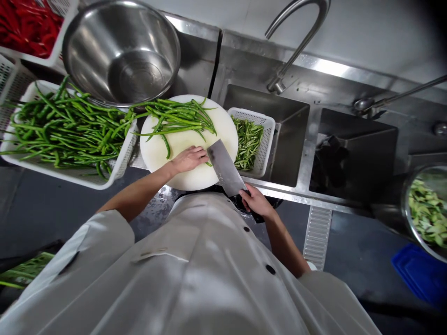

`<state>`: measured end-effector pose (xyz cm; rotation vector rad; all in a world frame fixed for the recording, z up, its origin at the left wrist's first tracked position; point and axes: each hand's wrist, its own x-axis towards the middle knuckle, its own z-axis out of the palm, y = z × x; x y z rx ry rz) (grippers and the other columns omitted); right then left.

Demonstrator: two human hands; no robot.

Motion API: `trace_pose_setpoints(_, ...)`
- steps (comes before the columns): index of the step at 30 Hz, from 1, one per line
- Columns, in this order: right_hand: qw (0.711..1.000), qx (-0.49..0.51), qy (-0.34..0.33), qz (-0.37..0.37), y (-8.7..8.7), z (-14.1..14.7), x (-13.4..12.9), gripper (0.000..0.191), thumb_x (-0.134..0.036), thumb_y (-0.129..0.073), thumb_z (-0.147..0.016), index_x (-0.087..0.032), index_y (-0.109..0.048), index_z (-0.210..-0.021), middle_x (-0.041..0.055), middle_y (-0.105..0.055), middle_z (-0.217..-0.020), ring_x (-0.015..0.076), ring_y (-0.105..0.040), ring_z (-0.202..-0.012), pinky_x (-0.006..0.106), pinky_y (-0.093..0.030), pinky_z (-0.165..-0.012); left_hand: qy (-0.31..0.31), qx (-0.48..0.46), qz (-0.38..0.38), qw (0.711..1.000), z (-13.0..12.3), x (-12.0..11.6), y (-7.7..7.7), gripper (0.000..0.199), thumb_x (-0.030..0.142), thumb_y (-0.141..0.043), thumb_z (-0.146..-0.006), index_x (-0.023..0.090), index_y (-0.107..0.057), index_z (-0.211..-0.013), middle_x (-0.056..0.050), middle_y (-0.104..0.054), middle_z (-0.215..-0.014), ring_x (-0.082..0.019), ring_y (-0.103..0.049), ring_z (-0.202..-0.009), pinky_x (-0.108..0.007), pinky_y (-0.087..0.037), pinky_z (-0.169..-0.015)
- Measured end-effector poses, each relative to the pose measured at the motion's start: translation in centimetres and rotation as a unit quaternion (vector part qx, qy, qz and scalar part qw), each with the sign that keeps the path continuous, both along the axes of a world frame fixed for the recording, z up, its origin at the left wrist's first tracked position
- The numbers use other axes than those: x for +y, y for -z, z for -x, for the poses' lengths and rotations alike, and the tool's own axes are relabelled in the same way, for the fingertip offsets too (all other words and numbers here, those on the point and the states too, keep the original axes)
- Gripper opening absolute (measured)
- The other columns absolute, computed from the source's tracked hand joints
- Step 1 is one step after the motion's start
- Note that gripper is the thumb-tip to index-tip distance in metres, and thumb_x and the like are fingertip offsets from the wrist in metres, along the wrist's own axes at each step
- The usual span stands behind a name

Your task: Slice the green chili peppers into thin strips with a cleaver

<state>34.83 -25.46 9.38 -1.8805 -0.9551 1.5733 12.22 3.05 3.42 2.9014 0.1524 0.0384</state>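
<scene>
My right hand is wrapped round the handle of a cleaver, whose broad blade lies over the right part of a round white cutting board. Against the blade's left side, my left hand presses down with fingers curled. A short bit of green chili pepper peeks out beside its fingertips; the rest is hidden under the hand. Behind it, a bunch of long green chili peppers lies across the back of the board. Just right of the board, a white basket holds cut green pieces.
To the left, a white basket is heaped with whole green peppers. Behind stand a large steel bowl and a crate of red peppers. Right are two sinks, a curved faucet and a pot of chopped greens.
</scene>
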Motion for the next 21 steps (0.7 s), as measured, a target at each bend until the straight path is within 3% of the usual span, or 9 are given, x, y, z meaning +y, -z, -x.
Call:
trace_pose_setpoints(3, 1.000, -0.026, -0.011, -0.001, -0.2, 0.1, -0.3, 0.026, -0.053, -0.048, -0.100, -0.027, -0.051, -0.099, -0.0105, -0.051, -0.055, 0.0141, -0.047, -0.042, 0.026, -0.040, -0.050, -0.018, 0.003, -0.009, 1.000, 1.1, -0.5, -0.3, 0.026, 0.012, -0.052, -0.103, 0.023, -0.076, -0.108, -0.011, -0.070, -0.105, -0.026, -0.058, -0.107, -0.037, -0.047, -0.089)
trace_pose_setpoints(8, 0.993, -0.111, -0.038, -0.025, -0.9, 0.5, -0.3, 0.024, -0.049, -0.046, -0.100, -0.027, -0.056, -0.096, -0.0049, -0.056, -0.059, 0.0192, -0.056, -0.053, 0.031, -0.047, -0.064, -0.076, -0.024, -0.026, 0.996, 1.1, -1.5, 0.5, 0.030, 0.009, -0.050, -0.102, 0.022, -0.076, -0.107, -0.012, -0.069, -0.110, -0.027, -0.056, -0.108, -0.039, -0.047, -0.093)
trace_pose_setpoints(14, 0.984, -0.162, -0.068, -0.026, -1.3, 0.8, 0.0, 0.025, -0.047, -0.046, -0.101, -0.027, -0.060, -0.099, -0.0013, -0.061, -0.066, 0.0227, -0.062, -0.064, 0.033, -0.047, -0.068, -0.058, -0.020, -0.035, 0.997, -0.8, -2.0, 1.1, 0.035, 0.009, -0.044, -0.102, 0.019, -0.076, -0.113, -0.014, -0.069, -0.108, -0.028, -0.056, -0.106, -0.041, -0.050, -0.095)
trace_pose_setpoints(21, 0.974, -0.206, -0.081, -0.052, -0.7, 0.8, -0.6, 0.029, -0.048, -0.043, -0.101, -0.026, -0.063, -0.104, 0.0048, -0.069, -0.085, 0.0260, -0.066, -0.082, 0.035, -0.047, -0.079, -0.078, -0.055, -0.024, 0.995, 0.6, -2.3, 1.8, 0.039, 0.009, -0.038, -0.105, 0.020, -0.074, -0.115, -0.010, -0.071, -0.110, -0.024, -0.057, -0.105, -0.037, -0.050, -0.099)
